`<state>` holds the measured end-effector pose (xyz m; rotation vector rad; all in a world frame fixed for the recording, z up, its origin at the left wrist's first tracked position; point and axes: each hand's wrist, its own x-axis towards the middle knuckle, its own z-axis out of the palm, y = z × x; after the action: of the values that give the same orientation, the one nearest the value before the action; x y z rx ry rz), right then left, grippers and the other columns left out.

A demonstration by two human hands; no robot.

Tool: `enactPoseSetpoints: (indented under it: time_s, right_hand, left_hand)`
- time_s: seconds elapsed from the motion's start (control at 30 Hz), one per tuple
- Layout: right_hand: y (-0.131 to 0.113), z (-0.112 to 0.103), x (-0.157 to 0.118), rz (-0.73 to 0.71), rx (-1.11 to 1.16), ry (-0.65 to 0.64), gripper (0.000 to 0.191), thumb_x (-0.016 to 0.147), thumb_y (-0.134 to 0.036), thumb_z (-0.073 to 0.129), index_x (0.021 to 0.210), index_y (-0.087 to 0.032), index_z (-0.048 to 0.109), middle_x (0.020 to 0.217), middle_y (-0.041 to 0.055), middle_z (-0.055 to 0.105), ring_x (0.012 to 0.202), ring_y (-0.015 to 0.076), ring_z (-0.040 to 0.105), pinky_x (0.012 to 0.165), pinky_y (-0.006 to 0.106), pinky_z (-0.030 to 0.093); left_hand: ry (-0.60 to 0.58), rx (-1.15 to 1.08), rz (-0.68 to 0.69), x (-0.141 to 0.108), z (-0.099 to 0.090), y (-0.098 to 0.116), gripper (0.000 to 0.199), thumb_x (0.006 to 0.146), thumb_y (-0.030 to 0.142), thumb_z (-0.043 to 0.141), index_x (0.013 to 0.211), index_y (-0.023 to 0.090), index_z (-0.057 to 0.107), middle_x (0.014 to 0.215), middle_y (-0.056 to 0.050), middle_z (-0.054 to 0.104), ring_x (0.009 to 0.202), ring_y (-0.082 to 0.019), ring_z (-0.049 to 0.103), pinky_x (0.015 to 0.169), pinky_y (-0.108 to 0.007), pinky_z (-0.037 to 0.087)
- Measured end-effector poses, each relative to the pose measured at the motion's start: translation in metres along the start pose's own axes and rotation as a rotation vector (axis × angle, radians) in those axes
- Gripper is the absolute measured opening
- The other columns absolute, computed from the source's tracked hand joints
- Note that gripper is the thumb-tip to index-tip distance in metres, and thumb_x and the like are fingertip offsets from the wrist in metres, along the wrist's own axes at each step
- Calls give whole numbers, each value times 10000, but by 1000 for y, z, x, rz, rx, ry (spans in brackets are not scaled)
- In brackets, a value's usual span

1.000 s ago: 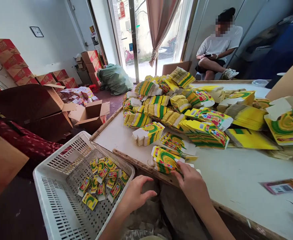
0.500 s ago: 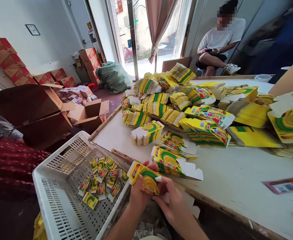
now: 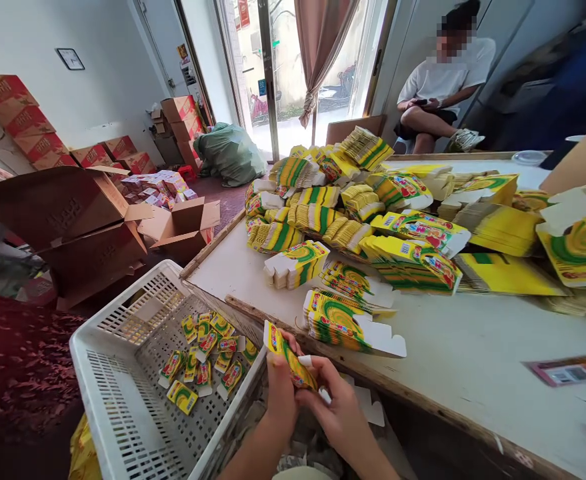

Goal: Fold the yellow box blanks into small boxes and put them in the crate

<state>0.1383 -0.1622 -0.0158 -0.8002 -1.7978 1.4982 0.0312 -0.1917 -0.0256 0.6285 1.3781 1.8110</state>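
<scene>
Turning up on edge: the yellow-and-green printed carton (image 3: 285, 350) shows a narrow side now, where half a second ago its broad printed face lay toward the camera. A second ago the right hand (image 3: 335, 397) was down on the stack of flat cartons (image 3: 335, 317) and the left hand (image 3: 283, 387) had nothing in it; now both share one carton, held between the table (image 3: 437, 347) edge and the white plastic crate (image 3: 125, 380), off the tabletop. Likely meaning: one blank picked, being squeezed from flat toward box shape.

Left hand holds the upper end, thumb in front, fingers behind. Right hand has thumb and fingers close together on the lower end (white bit by a fingertip, can't tell if flap or finger cover).

Carton look: glossy yellow, green swirl, red lettering too small to read, pale end at top. How far its walls have spread, can't tell; fingers hide the lower part. Small yellow-green boxes (image 3: 181, 397) lie loose in the crate, some with white flaps sticking out. Bundled flat cartons (image 3: 317, 220) are heaped farther back on the table.
</scene>
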Motion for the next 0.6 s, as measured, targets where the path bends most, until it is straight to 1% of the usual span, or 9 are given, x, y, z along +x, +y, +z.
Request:
enactPoseSetpoints:
  time_s: [0.07,0.13,0.23,0.3,0.37,0.4,0.47,0.53,0.6]
  right_hand:
    - [2,-5,3,-35,-7,81,237,848,-309,622,1058,-200,628,878,38,718,774,189,672,703,265,566]
    - [1,-12,5,-66,-4,151,218,873,-366,607,992,-193,663,854,46,734,751,191,687,667,255,575]
    - [-5,-25,9,-135,-79,174,222,889,-386,611,827,-198,711,732,31,729,641,182,675,573,247,565]
    - [-9,-37,10,-238,-167,169,204,901,-345,609,811,-211,733,720,27,731,618,178,673,549,252,560]
    - [-11,-51,12,-378,-312,203,188,923,-278,573,884,-235,752,785,37,750,677,187,693,593,275,573]
    - [-12,-57,12,-448,-409,227,203,929,-245,553,925,-250,756,820,42,758,725,197,703,640,297,581]
    - [-12,-66,13,-571,-607,235,256,937,-194,519,994,-284,751,870,40,769,816,212,709,777,359,575]
    - [-12,-65,12,-670,-725,151,279,949,-179,503,1043,-303,735,899,24,773,870,205,707,920,405,528]
    - [-12,-57,10,-762,-741,36,272,958,-177,504,1080,-306,710,935,4,771,941,189,698,1050,416,447]
  left_hand:
    - [2,-60,34,-5,-4,-3,837,616,944,443,1023,227,593,984,-76,632,902,-218,579,864,-356,505]
    - [11,-95,35,-6,-4,-3,709,662,809,620,1052,217,633,1019,-75,679,948,-226,619,904,-365,501]
    - [18,-39,10,-1,-8,5,410,762,574,708,928,199,707,913,-46,735,867,-202,661,873,-346,511]
    - [-44,29,12,5,-17,18,390,757,562,720,850,183,736,837,-50,747,802,-206,668,832,-346,522]
    - [-159,100,45,10,-30,38,526,744,656,682,925,167,755,912,-91,756,871,-249,679,862,-375,521]
    - [-217,142,78,12,-38,49,646,736,724,634,1039,164,742,1021,-118,747,968,-283,671,916,-400,506]
    - [-310,300,155,12,-50,71,879,688,823,567,1292,185,623,1286,-145,651,1206,-340,574,1059,-446,421]
    - [-405,568,174,10,-53,85,1048,582,792,695,1430,214,484,1451,-146,520,1340,-369,454,1143,-474,324]
    - [-521,800,113,6,-49,86,1139,484,654,852,1453,219,442,1458,-151,508,1325,-379,467,1129,-490,342]
